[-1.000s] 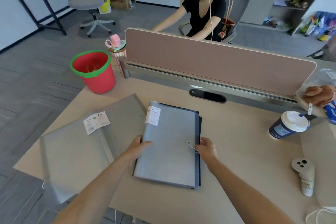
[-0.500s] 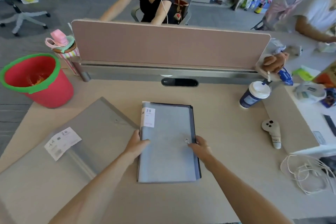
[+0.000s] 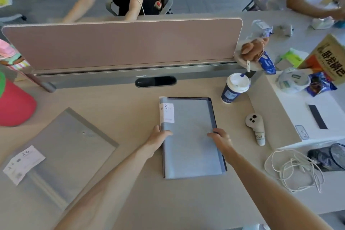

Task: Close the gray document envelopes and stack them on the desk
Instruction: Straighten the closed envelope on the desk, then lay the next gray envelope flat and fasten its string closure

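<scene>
Thin gray plastic document envelope with a white "20" label (image 3: 190,136), flat on the beige tabletop (image 3: 130,110), near the middle, long side running away from the wearer. A darker sheet edge showing under its right and far sides, so probably more than one envelope lying there in a stack. Second gray translucent envelope with a small snap button (image 3: 71,147) well apart to the left, lying at an angle, a white label at its near corner; whether shut or not, cannot tell.

Likely light, thin and floppy, with a smooth surface that slides easily on the tabletop and over its neighbour. Best taken at the two long edges, or pressed flat from above, not lifted by one corner, where it would probably sag.

Left hand (image 3: 158,136) at the left long edge, thumb on top, other fingers hidden at the side. Right hand (image 3: 221,139) at the right long edge, fingers half curled, tips resting on the cover. Neither hand closed around anything; both only touching the envelope at mid-length. Both forearms stretched forward, low over the tabletop.
</scene>
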The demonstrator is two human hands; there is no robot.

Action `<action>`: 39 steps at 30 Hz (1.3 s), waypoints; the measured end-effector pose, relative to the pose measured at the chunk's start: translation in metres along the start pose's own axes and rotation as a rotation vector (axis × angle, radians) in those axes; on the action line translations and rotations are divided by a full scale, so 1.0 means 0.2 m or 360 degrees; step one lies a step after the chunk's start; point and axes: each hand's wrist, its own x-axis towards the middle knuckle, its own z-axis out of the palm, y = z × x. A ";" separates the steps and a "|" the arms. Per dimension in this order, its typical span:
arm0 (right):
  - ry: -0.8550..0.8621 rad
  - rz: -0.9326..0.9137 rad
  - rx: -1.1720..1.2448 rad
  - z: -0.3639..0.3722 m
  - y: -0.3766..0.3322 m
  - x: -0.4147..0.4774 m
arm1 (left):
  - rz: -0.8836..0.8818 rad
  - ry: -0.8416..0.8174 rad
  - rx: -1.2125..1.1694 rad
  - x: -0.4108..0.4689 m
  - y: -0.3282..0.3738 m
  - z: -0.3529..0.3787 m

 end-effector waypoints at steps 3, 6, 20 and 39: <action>-0.0018 -0.0023 -0.0101 -0.12 0.02 0.09 | 0.0007 0.0039 -0.0008 0.02 0.04 0.13; -0.0099 -0.0091 -0.0173 -0.20 0.01 0.14 | 0.0065 0.0082 -0.0093 0.02 0.05 0.18; -0.0326 -0.0975 -0.0659 0.31 -0.30 -0.22 | 0.0191 0.0291 0.0494 -0.21 -0.21 -0.11; -0.0833 -0.0652 -0.0959 1.58 -0.50 -0.67 | -0.0134 0.0515 0.1216 -0.60 -1.12 -1.31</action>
